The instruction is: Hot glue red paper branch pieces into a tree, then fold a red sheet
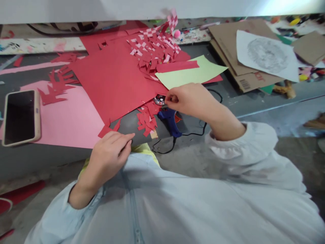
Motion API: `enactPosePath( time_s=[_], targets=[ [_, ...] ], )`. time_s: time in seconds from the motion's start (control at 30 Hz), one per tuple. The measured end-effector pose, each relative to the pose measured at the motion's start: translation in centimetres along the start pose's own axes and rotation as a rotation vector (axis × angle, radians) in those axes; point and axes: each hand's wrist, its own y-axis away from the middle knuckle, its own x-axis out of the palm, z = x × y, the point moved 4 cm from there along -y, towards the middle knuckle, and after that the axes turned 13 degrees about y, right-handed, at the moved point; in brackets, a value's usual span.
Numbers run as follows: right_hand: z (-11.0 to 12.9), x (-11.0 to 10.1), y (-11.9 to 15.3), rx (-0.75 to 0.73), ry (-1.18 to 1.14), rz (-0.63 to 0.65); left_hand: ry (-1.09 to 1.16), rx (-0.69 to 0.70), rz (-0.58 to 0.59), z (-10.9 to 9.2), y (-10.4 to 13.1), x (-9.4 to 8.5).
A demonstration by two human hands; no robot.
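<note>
My right hand (pixel 185 100) is closed in a pinch over a small dish of tiny shiny pieces (pixel 159 99); whatever its fingertips hold is too small to make out. Just below it lies a blue glue gun (pixel 172 122) with a black cord. My left hand (pixel 110 150) rests at the table's front edge, thumb and fingers together, and nothing can be made out between them. Between the hands are red paper scraps (pixel 146 120). A large red sheet (pixel 114 78) spreads behind them, partly over a pink sheet (pixel 67 118).
A phone (pixel 20 117) lies at the left. Woven red and pink paper pieces (pixel 157 47) are heaped at the back, beside a light green sheet (pixel 188 76). Cardboard (pixel 225 44) and a drawing on white paper (pixel 267 56) lie at the right.
</note>
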Motion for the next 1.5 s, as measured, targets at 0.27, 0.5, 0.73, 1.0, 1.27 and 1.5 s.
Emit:
enactPosePath(
  time_s=[0.27,0.5,0.73,1.0,1.27,1.5],
  targets=[
    [7.0,-3.1,7.6,-0.155,-0.244,-0.527,0.684,-0.410,-0.129,-1.1,-1.1,0.7],
    [10.0,-2.4,10.7,-0.172,-0.291,-0.845,1.115,-0.536,-0.208,-1.5,0.1,1.0],
    [10.5,-2.6,11.4,-0.146,-0.448,-0.796,1.116,-0.544,-0.178,-1.9,0.8,0.9],
    [9.8,-1.6,10.8,-0.197,-0.317,-0.662,0.995,-0.569,-0.151,-1.5,1.0,1.5],
    [1.2,-0.2,5.6,0.053,-0.025,-0.127,0.776,-0.528,-0.053,-1.1,0.7,2.0],
    [-0.8,1.6,-0.2,-0.031,0.102,-0.012,0.706,-0.521,-0.024,-0.8,0.5,1.9]
  ],
)
